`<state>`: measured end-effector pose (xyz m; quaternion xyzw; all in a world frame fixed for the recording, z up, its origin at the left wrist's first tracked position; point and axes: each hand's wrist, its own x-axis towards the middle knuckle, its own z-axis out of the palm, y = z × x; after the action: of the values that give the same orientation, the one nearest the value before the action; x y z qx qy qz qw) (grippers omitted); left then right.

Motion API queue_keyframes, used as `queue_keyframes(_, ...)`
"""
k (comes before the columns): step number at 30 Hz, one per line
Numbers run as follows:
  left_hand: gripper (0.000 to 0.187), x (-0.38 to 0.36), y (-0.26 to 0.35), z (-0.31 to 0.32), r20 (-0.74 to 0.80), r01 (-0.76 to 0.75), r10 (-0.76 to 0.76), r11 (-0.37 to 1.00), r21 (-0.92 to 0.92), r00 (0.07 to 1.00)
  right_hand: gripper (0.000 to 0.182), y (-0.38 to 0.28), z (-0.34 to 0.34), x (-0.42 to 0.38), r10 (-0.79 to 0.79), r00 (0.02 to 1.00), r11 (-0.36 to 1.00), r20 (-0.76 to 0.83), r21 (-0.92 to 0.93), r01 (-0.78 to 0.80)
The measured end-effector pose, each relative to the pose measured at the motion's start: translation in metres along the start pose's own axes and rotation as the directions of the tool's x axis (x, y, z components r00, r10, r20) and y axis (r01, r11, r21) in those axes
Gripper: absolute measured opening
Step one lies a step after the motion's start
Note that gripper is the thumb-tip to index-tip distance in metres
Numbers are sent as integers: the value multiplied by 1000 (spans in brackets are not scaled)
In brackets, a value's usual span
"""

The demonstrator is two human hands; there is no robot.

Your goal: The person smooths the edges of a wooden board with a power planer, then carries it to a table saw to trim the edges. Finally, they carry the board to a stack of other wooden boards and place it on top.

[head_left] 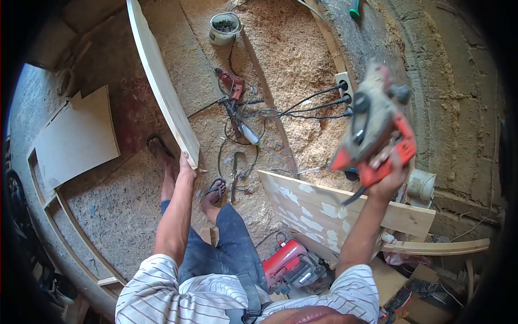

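Observation:
My left hand (pixel 187 164) is closed round the near end of a long, pale wooden board (pixel 162 86) with a curved edge, which reaches up past the top of the view. My right hand (pixel 391 175) grips the red handle of an electric planer (pixel 372 119), raised at the right and a little blurred. The planer's dark cord hangs below my wrist. Under my right arm leans a wooden panel (pixel 324 208) with whitish patches.
A red drill (pixel 233 85) and tangled cords lie on the shaving-strewn floor. Plugs sit in a power strip (pixel 344 89). A bucket (pixel 224 29) stands farther off. A red machine (pixel 288 262) is by my legs. A pale panel (pixel 81 137) and curved frame (pixel 81 232) are at left.

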<state>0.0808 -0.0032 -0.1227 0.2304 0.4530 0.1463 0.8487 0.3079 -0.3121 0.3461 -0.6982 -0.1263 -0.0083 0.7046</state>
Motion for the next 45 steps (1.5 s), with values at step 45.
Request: queue_keyframes(45,60,32,3,43,658,322,-125,928,-186,743,34,191,209,-156,287,769,856,572,-514,62)
